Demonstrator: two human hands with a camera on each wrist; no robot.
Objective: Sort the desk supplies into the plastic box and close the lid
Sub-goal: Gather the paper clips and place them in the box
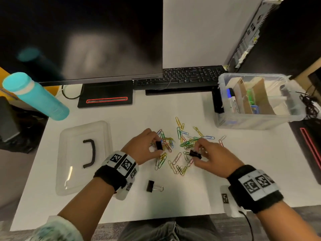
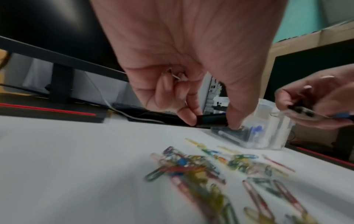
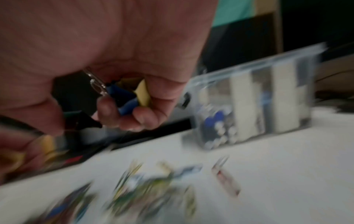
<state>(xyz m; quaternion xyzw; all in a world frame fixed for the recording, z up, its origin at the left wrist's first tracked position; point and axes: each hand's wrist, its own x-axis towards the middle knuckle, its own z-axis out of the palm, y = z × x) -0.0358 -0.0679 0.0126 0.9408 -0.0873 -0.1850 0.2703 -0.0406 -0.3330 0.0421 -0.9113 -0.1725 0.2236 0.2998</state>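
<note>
Coloured paper clips lie scattered mid-desk, blurred in the left wrist view. My left hand pinches a black binder clip between thumb and fingers just above them. My right hand grips another black binder clip, and in the right wrist view its curled fingers also hold blue and yellow clips. A third binder clip lies on the desk near me. The clear plastic box stands open at the right; its lid lies flat at the left.
A teal bottle lies at the far left. A black keyboard and monitor base sit along the back. Cardboard dividers and markers fill the box. Cables trail beside the box at the right edge.
</note>
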